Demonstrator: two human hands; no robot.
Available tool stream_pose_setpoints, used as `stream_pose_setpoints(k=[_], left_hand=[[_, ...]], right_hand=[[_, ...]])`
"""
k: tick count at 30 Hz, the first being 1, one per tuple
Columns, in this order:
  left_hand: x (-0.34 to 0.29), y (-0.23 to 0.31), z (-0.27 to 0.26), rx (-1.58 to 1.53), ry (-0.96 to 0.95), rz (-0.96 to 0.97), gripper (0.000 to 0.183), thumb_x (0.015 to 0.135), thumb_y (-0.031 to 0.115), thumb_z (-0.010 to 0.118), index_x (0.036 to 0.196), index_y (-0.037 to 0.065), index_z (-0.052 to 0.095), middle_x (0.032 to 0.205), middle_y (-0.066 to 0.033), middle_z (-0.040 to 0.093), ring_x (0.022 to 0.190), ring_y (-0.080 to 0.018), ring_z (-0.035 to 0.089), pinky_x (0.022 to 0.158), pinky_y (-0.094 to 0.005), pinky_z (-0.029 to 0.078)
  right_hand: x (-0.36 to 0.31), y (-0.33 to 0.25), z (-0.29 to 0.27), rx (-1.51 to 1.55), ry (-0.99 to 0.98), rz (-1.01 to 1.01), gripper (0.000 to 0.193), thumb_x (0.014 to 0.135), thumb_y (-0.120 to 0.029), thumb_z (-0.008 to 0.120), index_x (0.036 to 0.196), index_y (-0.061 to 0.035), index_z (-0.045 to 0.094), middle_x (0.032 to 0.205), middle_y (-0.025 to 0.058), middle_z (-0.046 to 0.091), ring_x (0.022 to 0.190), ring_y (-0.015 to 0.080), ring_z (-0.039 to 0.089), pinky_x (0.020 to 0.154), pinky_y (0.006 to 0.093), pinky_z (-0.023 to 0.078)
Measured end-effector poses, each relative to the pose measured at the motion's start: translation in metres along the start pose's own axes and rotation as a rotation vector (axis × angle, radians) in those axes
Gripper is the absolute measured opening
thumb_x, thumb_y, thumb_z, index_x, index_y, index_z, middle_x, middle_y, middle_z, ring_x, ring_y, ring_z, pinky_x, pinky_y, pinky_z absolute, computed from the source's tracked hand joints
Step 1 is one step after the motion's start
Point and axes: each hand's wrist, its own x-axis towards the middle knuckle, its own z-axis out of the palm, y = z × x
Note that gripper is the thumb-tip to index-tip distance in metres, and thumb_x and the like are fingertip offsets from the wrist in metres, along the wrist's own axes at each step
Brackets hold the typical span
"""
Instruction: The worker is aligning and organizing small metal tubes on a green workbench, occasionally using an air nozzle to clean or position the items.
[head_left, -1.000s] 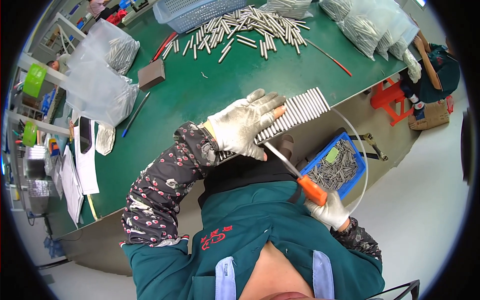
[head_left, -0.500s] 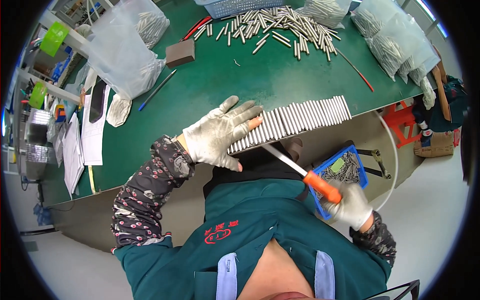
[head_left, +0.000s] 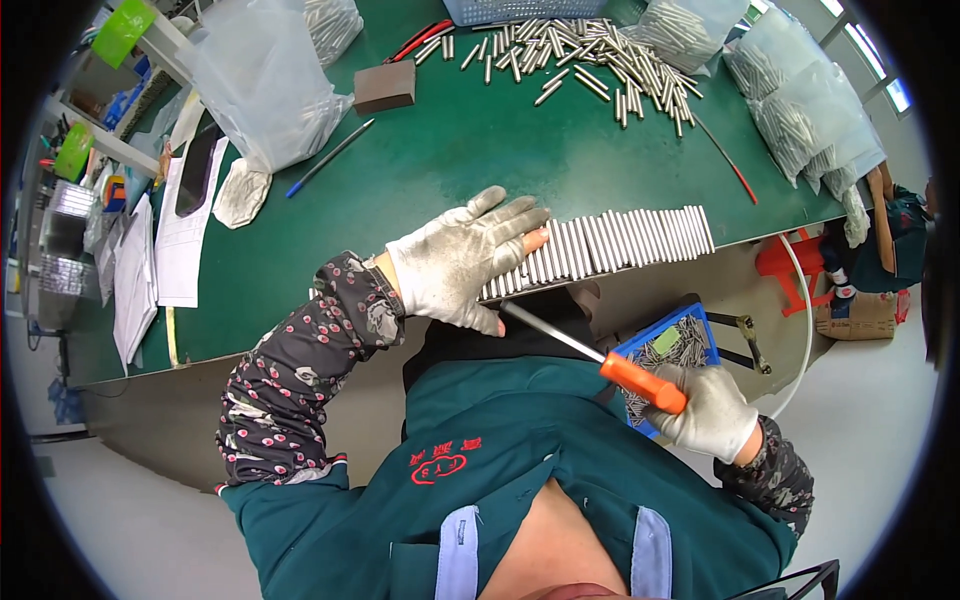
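My left hand [head_left: 455, 262], in a white glove with some bare fingertips, lies flat with fingers apart over the left end of a row of metal pins [head_left: 630, 243]. The pins stand side by side along the green table's near edge. My gloved right hand [head_left: 705, 412] is closed around the orange handle of a screwdriver [head_left: 640, 382]. Its metal shaft slants up and left, and the tip is by the row's near side, close to my left thumb. Whether the tip touches the pins I cannot tell.
A heap of loose pins [head_left: 610, 60] lies at the back, beside bags of pins [head_left: 800, 110] and a blue basket [head_left: 520, 10]. A brown block [head_left: 384, 87], pen [head_left: 330, 158] and phone [head_left: 197, 170] lie left. Below the table's right edge is a blue bin [head_left: 712, 350] of metal parts.
The screwdriver's tip has moved left along the near side of the row, toward my left thumb. My left hand stays flat on the pins. The whole view has shifted slightly.
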Motion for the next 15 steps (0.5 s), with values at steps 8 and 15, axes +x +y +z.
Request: stream_pose_setpoints(k=[8,15], left_hand=[[0.0,0.001,0.003,-0.055,0.033,-0.001,0.114,0.06,0.055,0.075,0.144,0.0,0.021,0.144,-0.0265,0.03,0.135,-0.0403,0.029,0.113,-0.0509,0.02],[-0.004,-0.005,0.005,-0.132,0.124,0.022,0.114,0.061,0.063,0.071,0.144,0.0,0.023,0.146,-0.0262,0.028,0.136,-0.0414,0.027,0.113,-0.051,0.019]], right_hand=[[0.011,-0.011,-0.022,-0.035,0.061,0.116,0.02,0.072,-0.02,0.063,0.088,-0.0082,0.066,0.062,0.0164,0.059,0.058,0.0357,0.06,0.056,0.0405,0.049],[0.011,-0.006,-0.026,0.14,0.058,0.121,0.021,0.072,-0.018,0.065,0.088,-0.0045,0.064,0.062,0.0181,0.059,0.059,0.0353,0.06,0.057,0.0391,0.049]])
